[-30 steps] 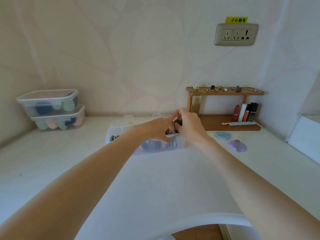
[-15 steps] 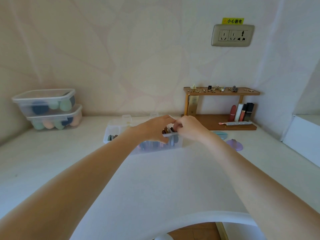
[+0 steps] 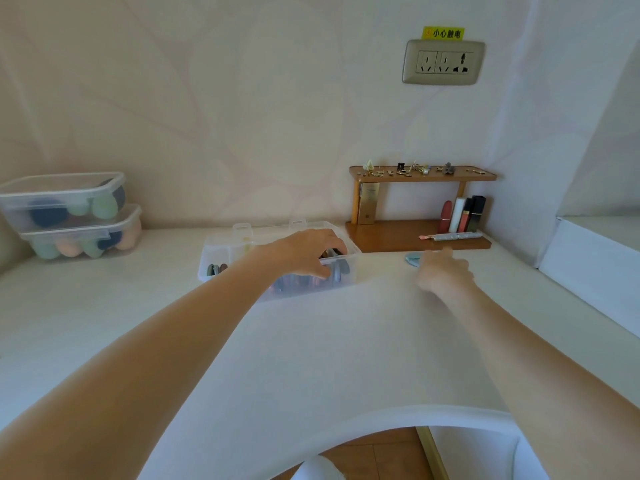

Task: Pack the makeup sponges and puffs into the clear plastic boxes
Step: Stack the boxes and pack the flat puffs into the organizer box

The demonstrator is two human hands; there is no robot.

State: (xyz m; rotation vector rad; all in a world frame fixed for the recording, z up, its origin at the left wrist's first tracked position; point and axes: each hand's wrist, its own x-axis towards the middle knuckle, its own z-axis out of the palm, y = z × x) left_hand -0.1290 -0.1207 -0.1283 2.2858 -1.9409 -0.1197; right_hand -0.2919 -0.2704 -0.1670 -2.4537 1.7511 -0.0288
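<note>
A clear plastic box [image 3: 221, 249] lies open mid-table with a row of flat puffs [image 3: 341, 270] standing in its right end. My left hand [image 3: 306, 252] arches over that end, fingers curled down among the puffs and thumb against the near wall. My right hand [image 3: 443, 271] is blurred, low over the table to the right of the box, fingers loosely extended and holding nothing visible. A pale blue puff [image 3: 412, 259] lies on the table just beyond its fingertips. Two more puffs [image 3: 215, 269] stand in the box's left end.
Two lidded clear boxes [image 3: 62, 192] of egg-shaped sponges are stacked at the far left against the wall. A small wooden shelf [image 3: 415, 237] with lipsticks and trinkets stands behind the blue puff. A white board [image 3: 588, 268] leans at the right edge.
My right hand has left the box and swung right toward the blue puff, covering the purple puff's spot. My left hand stays over the box's right end.
</note>
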